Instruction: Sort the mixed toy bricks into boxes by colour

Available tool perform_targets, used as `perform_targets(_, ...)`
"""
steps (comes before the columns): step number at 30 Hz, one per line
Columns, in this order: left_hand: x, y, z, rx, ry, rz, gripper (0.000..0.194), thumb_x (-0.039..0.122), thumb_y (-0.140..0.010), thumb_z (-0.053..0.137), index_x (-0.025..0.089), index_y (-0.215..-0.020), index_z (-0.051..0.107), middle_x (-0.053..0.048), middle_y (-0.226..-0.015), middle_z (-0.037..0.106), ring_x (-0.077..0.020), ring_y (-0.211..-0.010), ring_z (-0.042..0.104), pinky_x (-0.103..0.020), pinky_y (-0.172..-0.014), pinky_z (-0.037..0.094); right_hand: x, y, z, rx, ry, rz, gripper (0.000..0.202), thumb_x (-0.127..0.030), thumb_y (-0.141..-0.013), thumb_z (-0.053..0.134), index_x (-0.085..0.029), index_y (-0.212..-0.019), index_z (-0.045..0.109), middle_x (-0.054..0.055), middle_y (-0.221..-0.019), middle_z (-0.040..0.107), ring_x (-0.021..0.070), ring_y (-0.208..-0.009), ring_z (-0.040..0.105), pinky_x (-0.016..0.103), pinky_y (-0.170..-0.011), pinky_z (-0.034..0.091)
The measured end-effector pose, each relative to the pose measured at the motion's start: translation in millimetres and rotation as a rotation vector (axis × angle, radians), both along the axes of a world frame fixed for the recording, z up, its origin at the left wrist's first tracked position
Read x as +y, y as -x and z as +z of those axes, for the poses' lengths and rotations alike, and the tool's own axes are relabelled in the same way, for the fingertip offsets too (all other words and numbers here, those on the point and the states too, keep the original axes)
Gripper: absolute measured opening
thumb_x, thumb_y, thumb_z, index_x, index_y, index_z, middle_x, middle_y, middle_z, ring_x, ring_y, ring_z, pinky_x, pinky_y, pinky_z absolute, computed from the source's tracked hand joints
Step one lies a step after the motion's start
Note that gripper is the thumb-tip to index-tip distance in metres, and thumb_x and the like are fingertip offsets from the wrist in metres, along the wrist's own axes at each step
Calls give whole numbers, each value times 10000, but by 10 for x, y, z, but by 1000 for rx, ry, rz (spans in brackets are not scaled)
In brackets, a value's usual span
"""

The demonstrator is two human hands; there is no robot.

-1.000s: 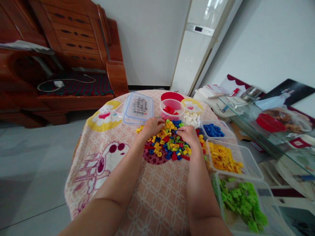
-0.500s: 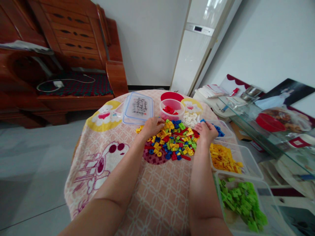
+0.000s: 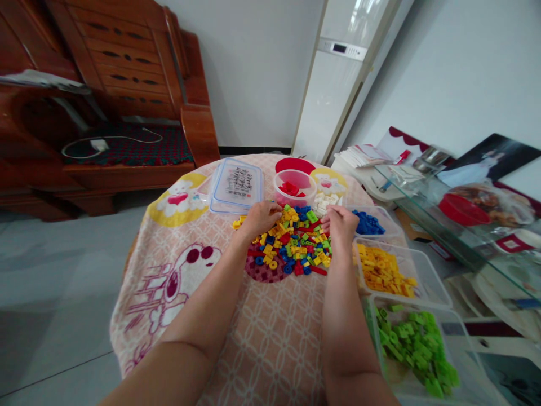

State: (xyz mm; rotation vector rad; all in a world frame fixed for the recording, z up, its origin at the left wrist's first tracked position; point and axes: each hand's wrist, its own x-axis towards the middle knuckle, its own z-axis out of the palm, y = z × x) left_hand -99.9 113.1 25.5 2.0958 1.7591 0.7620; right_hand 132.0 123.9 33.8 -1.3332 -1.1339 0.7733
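A heap of mixed toy building bricks, red, yellow, blue and green, lies in the middle of the cloth-covered table. At its left back edge is my left hand, fingers curled inward among the yellow bricks; whatever they pinch is hidden. My right hand hovers over the heap's right side with its fingers drawn together, and I cannot make out anything in them. Just behind it sit white bricks. To its right, a clear box holds blue bricks.
Yellow bricks and green bricks fill clear boxes along the right edge. A round pink-rimmed tub with red bricks stands behind the heap, near a red lid. A blue-edged lidded box lies at back left.
My right hand has moved left from beside the blue-brick box to the heap, its fingers drawn closer together. My left hand stays nearly in place.
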Motion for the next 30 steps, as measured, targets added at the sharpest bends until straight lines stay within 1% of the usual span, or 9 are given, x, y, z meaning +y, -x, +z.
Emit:
perform_targets(3,-6,-3,13,4,9,-2,313,261,-870,552,215,-1003,832,-50,-1052,818,-234,-982,740,-294,-878,542,-50,113,-35,-214,110,220,328,-344,-779,586,-153,-940,798,-38,-470,600,151,-397,557,237,-426,464)
perform_targets(6,-6,-3,18,-1,11,-2,312,260,-869,553,213,-1001,832,-52,-1049,818,-237,-986,739,-297,-876,540,-64,180,-85,-436,147,306,357,-271,-799,585,-195,-1064,812,-26,-548,662,176,-534,649,274,-597,559)
perform_targets(9,-4,0,18,-9,7,0,310,265,-867,557,216,-1000,833,-51,-1040,817,-237,-979,736,-294,-868,539,-57,199,-115,-616,164,314,382,-198,-790,602,-233,-1108,810,7,-746,767,191,-734,723,288,-755,583)
perform_targets(14,-7,-2,25,-11,12,-4,304,272,-869,556,213,-972,836,-52,-1029,813,-239,-964,734,-296,-851,540,-45,147,-91,-779,171,271,372,-180,-853,549,-242,-1105,816,33,-911,807,211,-914,745,293,-839,572)
perform_targets(17,-7,-3,22,-7,10,-4,304,267,-866,553,206,-961,835,-57,-1020,812,-243,-963,733,-302,-855,539,-71,137,-51,-879,157,309,407,-192,-885,564,-253,-1219,789,44,-1022,815,224,-1014,743,301,-907,560)
perform_targets(21,-1,3,13,-5,-3,-17,312,276,-871,550,208,-985,832,-50,-1023,813,-228,-947,727,-290,-849,538,-135,221,-17,-1114,179,337,504,-167,-938,537,-263,-1412,679,88,-1242,775,255,-1200,697,357,-1046,507)
perform_targets(23,2,5,13,-8,-3,-24,311,279,-874,548,209,-979,832,-46,-1012,813,-224,-938,726,-285,-843,538,-155,279,-17,-1204,214,310,514,-162,-954,527,-269,-1442,648,107,-1268,761,265,-1216,690,376,-1054,498)
perform_targets(25,4,4,15,-12,2,-26,310,276,-873,548,210,-975,833,-45,-1009,813,-223,-942,728,-283,-844,538,-159,322,-18,-1230,240,271,463,-197,-968,542,-268,-1408,666,111,-1239,767,269,-1196,698,378,-1034,506)
perform_targets(30,1,-2,20,2,17,-9,320,270,-876,546,211,-1006,832,-48,-1041,814,-233,-988,730,-294,-873,534,-136,321,-5,-1148,249,224,353,-273,-964,581,-261,-1286,724,93,-1144,794,277,-1152,712,371,-975,527)
